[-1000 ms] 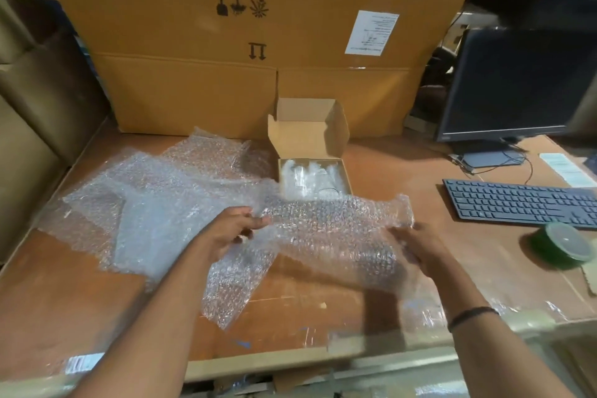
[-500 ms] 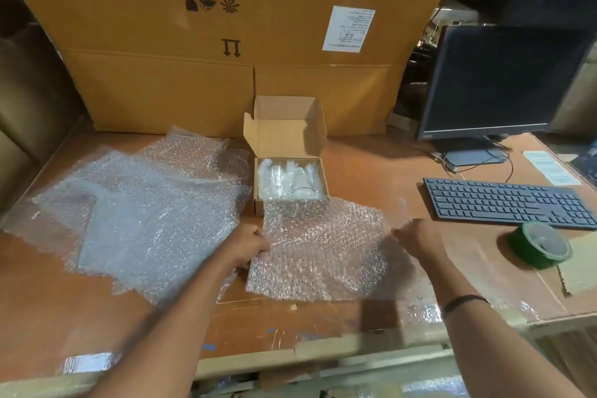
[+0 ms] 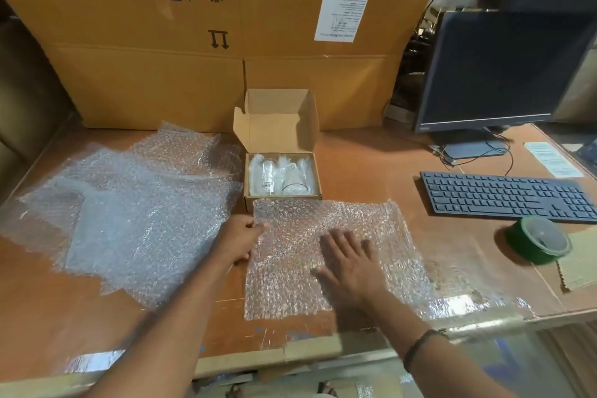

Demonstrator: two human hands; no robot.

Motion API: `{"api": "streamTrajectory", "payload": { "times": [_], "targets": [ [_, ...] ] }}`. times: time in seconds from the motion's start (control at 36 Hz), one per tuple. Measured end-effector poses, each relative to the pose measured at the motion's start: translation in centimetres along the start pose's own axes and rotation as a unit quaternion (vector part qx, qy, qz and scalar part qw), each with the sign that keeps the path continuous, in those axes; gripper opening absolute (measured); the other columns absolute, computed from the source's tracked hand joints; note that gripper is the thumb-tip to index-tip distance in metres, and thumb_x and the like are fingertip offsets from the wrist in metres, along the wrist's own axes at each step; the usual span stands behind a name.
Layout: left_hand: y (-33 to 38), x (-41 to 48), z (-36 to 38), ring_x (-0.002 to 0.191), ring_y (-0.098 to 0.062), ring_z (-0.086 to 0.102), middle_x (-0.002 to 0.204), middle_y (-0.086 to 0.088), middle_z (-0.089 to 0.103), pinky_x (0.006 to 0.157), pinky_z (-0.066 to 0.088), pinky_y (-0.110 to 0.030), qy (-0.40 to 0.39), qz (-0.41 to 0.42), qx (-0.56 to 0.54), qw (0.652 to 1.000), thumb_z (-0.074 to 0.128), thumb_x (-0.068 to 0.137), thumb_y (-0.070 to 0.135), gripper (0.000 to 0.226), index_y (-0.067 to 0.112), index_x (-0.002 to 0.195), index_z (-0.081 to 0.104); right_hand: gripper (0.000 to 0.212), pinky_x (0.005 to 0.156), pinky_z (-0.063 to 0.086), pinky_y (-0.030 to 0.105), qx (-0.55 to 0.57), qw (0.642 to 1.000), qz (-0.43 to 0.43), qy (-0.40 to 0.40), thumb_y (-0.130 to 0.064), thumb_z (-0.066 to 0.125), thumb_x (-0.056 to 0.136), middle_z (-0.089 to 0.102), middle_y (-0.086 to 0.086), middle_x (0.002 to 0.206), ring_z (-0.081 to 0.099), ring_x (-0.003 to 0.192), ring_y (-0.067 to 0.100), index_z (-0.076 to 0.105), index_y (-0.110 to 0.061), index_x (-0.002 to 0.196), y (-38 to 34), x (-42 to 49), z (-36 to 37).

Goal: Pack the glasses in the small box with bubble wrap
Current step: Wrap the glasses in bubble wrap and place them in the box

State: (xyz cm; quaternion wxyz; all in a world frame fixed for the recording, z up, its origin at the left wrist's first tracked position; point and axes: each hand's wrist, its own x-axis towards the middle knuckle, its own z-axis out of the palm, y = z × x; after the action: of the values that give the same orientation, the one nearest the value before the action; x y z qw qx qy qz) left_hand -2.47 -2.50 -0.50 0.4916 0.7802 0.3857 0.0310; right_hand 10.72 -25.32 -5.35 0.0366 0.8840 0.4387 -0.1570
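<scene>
On bubble wrap (image 3: 290, 287): right hand (image 3: 350, 266) flat, left hand (image 3: 240, 241) at edge

The one camera is sitting on the person's head, facing forward and down across the table (image 3: 371, 155) from its near edge, with both forearms coming in from the bottom of the view. It is looking from close by at the left hand (image 3: 237, 241), the right hand (image 3: 349, 268) and the wrap (image 3: 290, 284), with the box (image 3: 281, 126) lying just past them. The cartons (image 3: 145, 81), monitor (image 3: 494, 68) and keyboard (image 3: 504, 197) are filling the far side.
</scene>
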Motion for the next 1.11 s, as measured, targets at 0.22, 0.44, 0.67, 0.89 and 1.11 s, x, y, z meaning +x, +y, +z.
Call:
{"api": "streamTrajectory", "payload": {
  "times": [0.22,0.44,0.67,0.89,1.11],
  "targets": [
    [0.5,0.2,-0.4,0.053,-0.016,0.052,0.067,-0.003,0.051,0.050,0.042,-0.026,0.012,0.029,-0.034,0.999,0.067,0.090,0.019,0.021,0.008,0.077,0.055,0.084,0.116,-0.018,0.052,-0.010,0.999,-0.014,0.027,-0.078,-0.009,0.085,-0.030,-0.003,0.155,-0.026,0.145,0.025,-0.022,-0.027,0.151,-0.8,-0.4,0.2],
    [2.6,1.1,-0.7,0.047,-0.015,0.040,0.056,0.001,0.038,0.043,0.037,-0.024,0.019,0.060,-0.122,0.991,0.065,0.092,0.018,0.035,0.011,0.062,0.048,0.081,0.116,-0.019,0.042,0.037,0.997,-0.059,0.031,-0.076,0.003,0.089,-0.020,-0.009,0.158,-0.019,0.148,0.017,-0.010,-0.029,0.154,-0.4,-0.7,0.1],
    [6.5,1.7,1.0,0.050,-0.009,0.058,0.071,-0.006,0.060,0.048,0.050,-0.023,-0.081,-0.002,-0.252,0.964,0.069,0.087,0.008,0.016,0.009,0.077,0.056,0.080,0.089,0.051,0.034,0.309,0.934,-0.015,0.178,-0.083,0.024,0.083,0.064,-0.007,0.119,0.056,0.102,0.005,0.063,-0.023,0.120,-2.6,-4.0,-4.3],
    [9.5,2.2,4.5,0.073,-0.018,0.065,0.094,-0.017,0.060,0.063,0.059,-0.027,-0.131,0.004,-0.241,0.962,0.073,0.084,0.006,0.031,0.011,0.072,0.045,0.095,0.083,0.053,0.040,0.407,0.901,0.110,0.097,-0.088,0.051,0.061,0.061,-0.014,0.108,0.063,0.093,0.010,0.048,-0.027,0.132,-4.3,-5.5,-8.0],
    [10.1,1.7,6.5,0.098,-0.021,0.068,0.113,-0.009,0.069,0.091,0.055,-0.039,-0.146,0.081,-0.180,0.969,0.064,0.091,0.037,0.029,0.009,0.096,0.067,0.042,0.052,0.053,0.026,0.441,0.859,0.238,0.101,-0.005,0.058,0.092,0.071,0.005,0.102,0.068,0.066,0.015,0.052,-0.010,0.133,0.2,-4.4,-6.8]
  ]
}}
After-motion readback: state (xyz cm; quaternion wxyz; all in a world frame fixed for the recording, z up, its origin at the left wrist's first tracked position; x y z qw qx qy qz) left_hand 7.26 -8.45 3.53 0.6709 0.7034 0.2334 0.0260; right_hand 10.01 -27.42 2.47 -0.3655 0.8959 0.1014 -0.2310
